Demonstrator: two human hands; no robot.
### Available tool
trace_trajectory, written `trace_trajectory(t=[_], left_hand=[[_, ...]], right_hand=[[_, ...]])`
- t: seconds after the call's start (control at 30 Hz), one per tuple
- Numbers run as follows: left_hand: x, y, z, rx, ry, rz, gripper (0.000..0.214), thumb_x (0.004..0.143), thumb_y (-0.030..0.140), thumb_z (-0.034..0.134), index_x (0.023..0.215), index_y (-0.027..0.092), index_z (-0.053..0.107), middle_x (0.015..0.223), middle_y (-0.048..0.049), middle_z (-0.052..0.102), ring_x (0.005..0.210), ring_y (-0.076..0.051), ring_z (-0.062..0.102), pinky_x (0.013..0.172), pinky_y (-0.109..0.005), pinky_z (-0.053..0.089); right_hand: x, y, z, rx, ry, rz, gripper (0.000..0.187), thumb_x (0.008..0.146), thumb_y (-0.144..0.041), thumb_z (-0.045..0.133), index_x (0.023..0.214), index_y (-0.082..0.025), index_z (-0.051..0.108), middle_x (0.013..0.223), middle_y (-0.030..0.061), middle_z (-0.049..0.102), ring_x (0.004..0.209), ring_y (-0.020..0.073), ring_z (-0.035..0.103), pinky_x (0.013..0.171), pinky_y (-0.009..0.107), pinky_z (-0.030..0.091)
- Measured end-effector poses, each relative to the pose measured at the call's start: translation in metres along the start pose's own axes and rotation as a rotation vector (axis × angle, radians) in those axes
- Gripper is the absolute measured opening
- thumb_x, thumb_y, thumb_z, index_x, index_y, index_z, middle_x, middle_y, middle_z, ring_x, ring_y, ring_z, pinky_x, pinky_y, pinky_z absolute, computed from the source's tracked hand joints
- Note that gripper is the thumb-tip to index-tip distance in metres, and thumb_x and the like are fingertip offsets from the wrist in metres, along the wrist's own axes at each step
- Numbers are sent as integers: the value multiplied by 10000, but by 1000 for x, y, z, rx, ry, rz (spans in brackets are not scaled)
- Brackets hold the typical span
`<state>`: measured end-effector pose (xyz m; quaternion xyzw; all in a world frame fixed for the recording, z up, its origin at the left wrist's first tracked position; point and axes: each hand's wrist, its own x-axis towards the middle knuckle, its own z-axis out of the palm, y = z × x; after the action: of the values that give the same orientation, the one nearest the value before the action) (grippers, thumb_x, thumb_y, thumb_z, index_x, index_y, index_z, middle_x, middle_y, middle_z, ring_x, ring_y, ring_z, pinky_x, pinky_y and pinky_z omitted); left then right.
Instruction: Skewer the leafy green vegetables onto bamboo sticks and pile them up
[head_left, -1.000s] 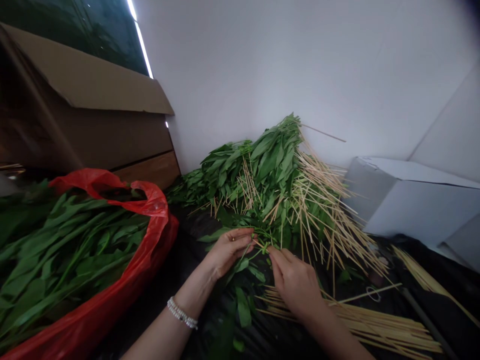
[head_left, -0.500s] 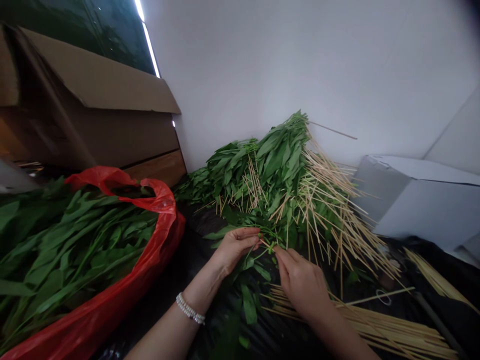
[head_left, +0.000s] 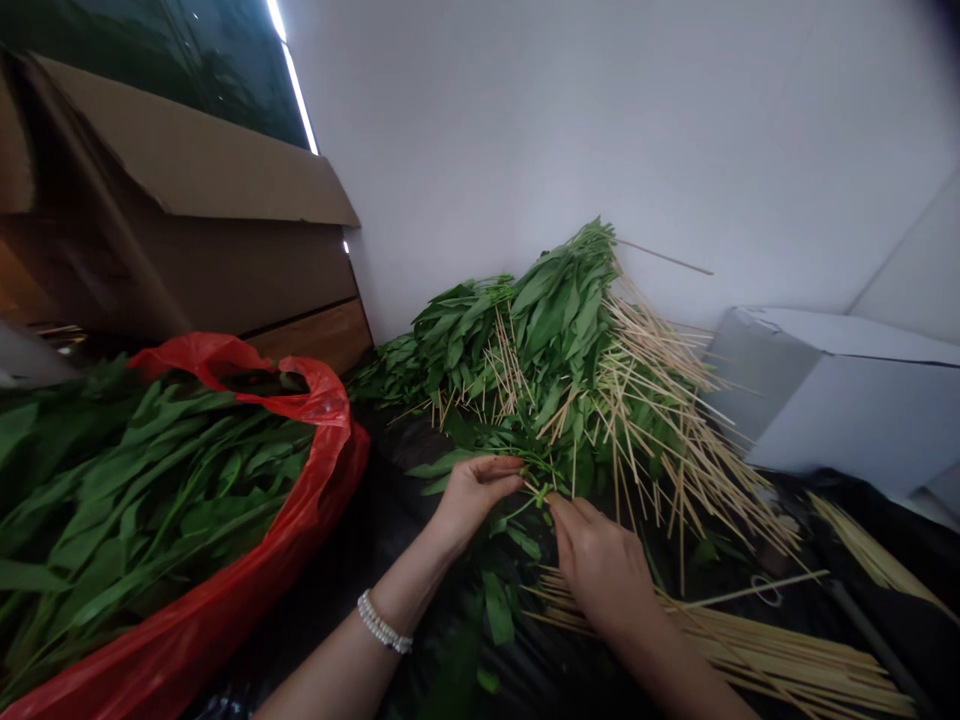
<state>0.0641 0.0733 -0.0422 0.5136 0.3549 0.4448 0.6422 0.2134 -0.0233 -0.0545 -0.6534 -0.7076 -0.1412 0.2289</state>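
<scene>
My left hand (head_left: 474, 497), with a beaded bracelet on its wrist, pinches the stems of some leafy greens (head_left: 442, 468) whose leaves point left. My right hand (head_left: 600, 557) is closed close beside it, its thumb and fingers pinched on what looks like a thin wooden skewer by the stems; most of the skewer is hidden by the fingers. Behind both hands rises a pile of leafy greens on skewers (head_left: 566, 300), with bare skewer ends fanning to the right. Below my right hand lies a bundle of loose skewers (head_left: 787, 650).
A red plastic bag (head_left: 330, 500) full of loose greens (head_left: 187, 480) stands at left. Behind it is an open cardboard box (head_left: 225, 270). A white box (head_left: 847, 400) sits at right against the wall. Black plastic sheeting (head_left: 315, 620) covers the surface, with more skewers (head_left: 870, 540) at far right.
Both hands stay in nearly the same place. The left fingers have closed slightly and the left forearm has turned a little; the pile and the bag look unchanged.
</scene>
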Motion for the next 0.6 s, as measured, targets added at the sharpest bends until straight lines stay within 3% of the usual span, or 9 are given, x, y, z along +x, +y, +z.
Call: trace_trajectory(t=[0.1, 0.23, 0.43, 0.6], left_hand=[[0, 3, -1, -71, -28, -69, 409, 619, 373, 824, 929, 121, 738, 855, -97, 754, 786, -194, 694, 802, -292, 505], [0, 5, -3, -94, -69, -107, 373, 678, 452, 765, 833, 113, 744, 771, -89, 743, 740, -179, 680, 749, -262, 494], [1, 2, -7, -128, -122, -121, 276, 627, 316, 832, 797, 116, 747, 701, -50, 716, 654, -125, 625, 684, -217, 464], [-3, 6, -7, -109, -145, -122, 173, 686, 271, 792, 781, 131, 754, 686, -13, 712, 658, -107, 598, 683, -188, 453]], right_hand=[[1, 3, 0, 37, 73, -3, 290, 930, -184, 379, 1107, -212, 607, 829, 13, 663, 659, 144, 637, 552, 254, 381], [2, 4, -1, 51, 100, 0, 300, 946, -208, 357, 1112, -213, 606, 833, 12, 661, 655, 144, 639, 554, 254, 383], [1, 3, -1, 69, 93, -3, 300, 951, -209, 352, 1107, -213, 608, 827, 13, 656, 672, 143, 638, 566, 249, 387], [1, 3, -1, 78, 81, -23, 302, 947, -196, 357, 1108, -207, 613, 826, 24, 656, 676, 149, 638, 569, 255, 391]])
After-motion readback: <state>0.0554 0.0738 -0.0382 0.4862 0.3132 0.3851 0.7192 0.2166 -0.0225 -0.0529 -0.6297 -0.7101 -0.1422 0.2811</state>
